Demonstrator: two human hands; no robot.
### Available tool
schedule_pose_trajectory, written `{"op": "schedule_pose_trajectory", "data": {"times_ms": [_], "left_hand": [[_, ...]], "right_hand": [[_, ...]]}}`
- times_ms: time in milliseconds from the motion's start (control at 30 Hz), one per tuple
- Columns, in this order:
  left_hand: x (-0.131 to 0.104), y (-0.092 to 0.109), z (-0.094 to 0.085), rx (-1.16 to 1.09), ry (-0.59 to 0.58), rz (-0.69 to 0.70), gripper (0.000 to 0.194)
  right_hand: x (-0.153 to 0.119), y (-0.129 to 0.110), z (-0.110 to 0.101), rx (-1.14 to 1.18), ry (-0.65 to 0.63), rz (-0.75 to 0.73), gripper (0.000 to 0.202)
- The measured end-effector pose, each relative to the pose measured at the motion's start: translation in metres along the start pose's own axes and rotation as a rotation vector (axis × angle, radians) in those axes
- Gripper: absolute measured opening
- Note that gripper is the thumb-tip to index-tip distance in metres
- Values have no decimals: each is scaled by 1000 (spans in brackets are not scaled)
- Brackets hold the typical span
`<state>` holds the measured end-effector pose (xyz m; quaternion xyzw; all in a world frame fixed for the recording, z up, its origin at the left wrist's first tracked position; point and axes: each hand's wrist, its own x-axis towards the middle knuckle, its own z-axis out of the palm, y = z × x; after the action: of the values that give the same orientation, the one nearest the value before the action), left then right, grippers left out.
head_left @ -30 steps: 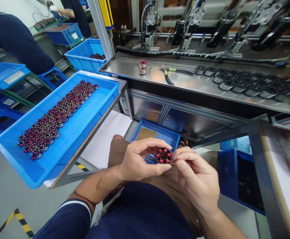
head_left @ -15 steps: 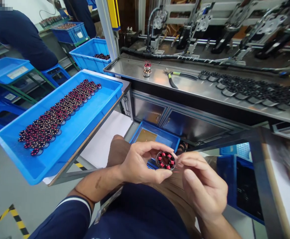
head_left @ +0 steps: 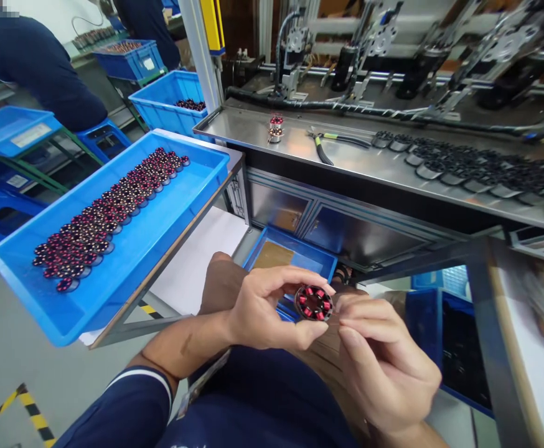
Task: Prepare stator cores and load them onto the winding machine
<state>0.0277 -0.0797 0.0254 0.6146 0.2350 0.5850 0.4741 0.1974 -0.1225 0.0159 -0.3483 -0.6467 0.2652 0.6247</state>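
Note:
Between the thumb and fingers of my left hand is a round motor stator with red copper coils, its open face turned up toward the camera. My right hand is right beside it, thumb and fingertips pinched together at the stator's right edge. A thin wire seems to run from the stator to that pinch, though it is too fine to make out well. On the metal ledge, two coiled stators stand stacked, and pliers with green-black handles lie to their right.
A blue tray with rows of wound stators stands at the left. Many dark stator cores cover the ledge's right part, below the machine. Blue bins sit low down. A seated person is at the back left.
My right hand has moved slightly down and right, and its thumb has closed against the fingers. The stator in my left hand has shifted a little to the right.

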Motion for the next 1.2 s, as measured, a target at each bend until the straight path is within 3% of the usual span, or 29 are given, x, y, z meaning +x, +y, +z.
{"op": "schedule_pose_trajectory", "data": {"times_ms": [67, 133, 233, 333, 467, 600, 733, 833, 933, 1067, 1200], "left_hand": [[0, 0, 3, 70, 31, 85, 50], [0, 1, 5, 100, 43, 80, 48], [0, 4, 4, 10, 9, -89, 44], [0, 7, 2, -233, -56, -313, 41], [1, 10, 4, -476, -99, -541, 41], [2, 11, 6, -524, -86, -608, 41], [4, 12, 5, -520, -112, -642, 39], [3, 11, 5, -523, -93, -588, 41], [2, 8, 8, -503, -61, -404, 44], [0, 4, 13, -392, -13, -141, 53], [-2, 2, 16, -330, 36, -28, 58]], "right_hand": [[1, -2, 3, 5, 11, -47, 29], [2, -2, 4, 0, 1, -80, 29], [5, 2, 0, 15, -35, -83, 32], [13, 11, -11, 27, -80, -56, 39], [32, 17, -23, 75, -267, -125, 45], [45, 11, -24, 95, -366, -215, 33], [38, 3, -22, -109, -263, -277, 26], [23, 0, -22, -325, -149, -382, 34], [11, -2, -19, -448, -53, -420, 37], [5, -3, -8, -472, 29, -337, 31], [3, -2, 5, -359, 43, -203, 27]]}}
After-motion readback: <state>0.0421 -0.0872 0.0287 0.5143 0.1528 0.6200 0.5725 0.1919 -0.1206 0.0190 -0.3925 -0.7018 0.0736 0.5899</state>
